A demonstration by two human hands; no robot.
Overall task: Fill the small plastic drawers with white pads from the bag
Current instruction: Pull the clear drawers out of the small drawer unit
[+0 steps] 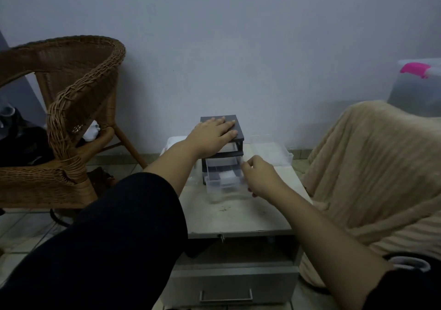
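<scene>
Head view, dim light. Small dark grey drawer unit with a square top (239, 135) stands towards the back of a pale worn bedside cabinet (238, 214), close to the wall. Left hand (214, 133) lies flat on the unit's top, fingers straight and spread, pressing down, holding nothing. Lower slot: clear plastic drawer (224, 186) pulled well out towards the camera, back end still in the frame. One white rectangular pad (226, 175) lies inside it, right of centre. Right hand (260, 177) sits at the drawer's right wall, fingers curled, thumb up on the rim, gripping that side. Upper slot looks open. Second clear drawer (272, 152) rests on the cabinet top just right of the unit, apart from both hands. White packet (173, 142) partly hidden behind the left forearm; contents cannot be made out. Brown woven wicker chair (71, 118) on the left, beige ribbed blanket (370, 166) on the right, translucent storage box with a pink clip (417, 90) behind it.
</scene>
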